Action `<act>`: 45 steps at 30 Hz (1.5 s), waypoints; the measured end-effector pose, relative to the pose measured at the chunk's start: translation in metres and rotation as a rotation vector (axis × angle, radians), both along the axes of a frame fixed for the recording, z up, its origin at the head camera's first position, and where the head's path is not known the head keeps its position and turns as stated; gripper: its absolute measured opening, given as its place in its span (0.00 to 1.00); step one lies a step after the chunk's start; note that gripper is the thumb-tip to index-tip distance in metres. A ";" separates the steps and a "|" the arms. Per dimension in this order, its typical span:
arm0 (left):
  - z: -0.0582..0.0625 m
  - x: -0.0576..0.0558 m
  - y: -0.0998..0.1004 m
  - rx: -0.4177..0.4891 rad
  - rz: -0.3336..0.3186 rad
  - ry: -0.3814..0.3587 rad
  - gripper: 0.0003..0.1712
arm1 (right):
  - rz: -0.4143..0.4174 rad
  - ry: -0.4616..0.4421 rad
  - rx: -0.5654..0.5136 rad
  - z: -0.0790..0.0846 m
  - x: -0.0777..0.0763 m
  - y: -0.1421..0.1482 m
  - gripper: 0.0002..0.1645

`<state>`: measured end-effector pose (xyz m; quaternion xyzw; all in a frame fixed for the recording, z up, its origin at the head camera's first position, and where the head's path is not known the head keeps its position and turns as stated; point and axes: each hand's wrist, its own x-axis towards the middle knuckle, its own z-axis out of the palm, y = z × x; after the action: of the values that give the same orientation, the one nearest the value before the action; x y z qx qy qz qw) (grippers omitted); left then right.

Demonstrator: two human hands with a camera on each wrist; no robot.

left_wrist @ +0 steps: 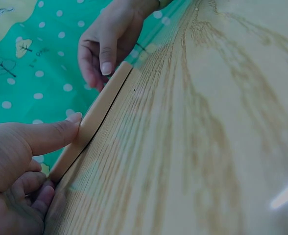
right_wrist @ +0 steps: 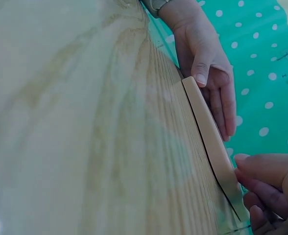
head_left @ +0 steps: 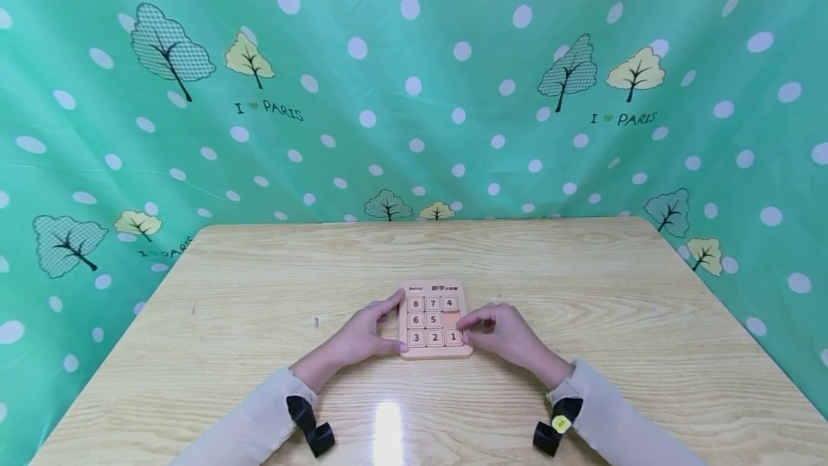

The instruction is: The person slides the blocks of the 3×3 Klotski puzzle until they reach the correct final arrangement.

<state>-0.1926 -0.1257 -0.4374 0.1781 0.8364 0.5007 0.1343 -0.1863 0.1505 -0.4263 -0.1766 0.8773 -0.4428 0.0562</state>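
Note:
A pale pink number sliding puzzle (head_left: 436, 348) lies flat on the wooden table, several numbered tiles in its frame. Its gap is at the right of the middle row, above the tile marked 1 (head_left: 453, 336). My left hand (head_left: 359, 336) holds the puzzle's left side, thumb at the near corner and a finger near the far one. At the right side is my right hand (head_left: 507, 336), its index fingertip by the gap and its thumb beside the tile marked 1. Both wrist views show the puzzle edge-on (left_wrist: 97, 115), (right_wrist: 210, 134), hiding the tiles.
The light wood table (head_left: 259, 265) stretches out around the puzzle. Behind it hangs a green dotted cloth (head_left: 414, 113) printed with trees. A tiny object (head_left: 316, 321) lies left of the puzzle. Black straps (head_left: 309, 419) wrap both sleeves.

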 end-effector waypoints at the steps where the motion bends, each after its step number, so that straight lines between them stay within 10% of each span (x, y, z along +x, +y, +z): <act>1: 0.000 0.000 0.000 0.000 -0.001 0.001 0.55 | -0.004 -0.004 -0.007 0.000 -0.001 0.000 0.09; 21: 0.001 -0.001 0.003 0.003 -0.003 -0.018 0.56 | -0.161 -0.114 -0.174 -0.011 -0.038 -0.007 0.15; 45: 0.000 0.000 0.000 -0.001 0.014 -0.022 0.56 | -0.052 -0.044 -0.127 -0.012 -0.025 -0.004 0.12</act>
<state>-0.1927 -0.1253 -0.4375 0.1665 0.8365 0.5029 0.1401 -0.2113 0.1467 -0.4384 -0.1470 0.8502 -0.5028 0.0525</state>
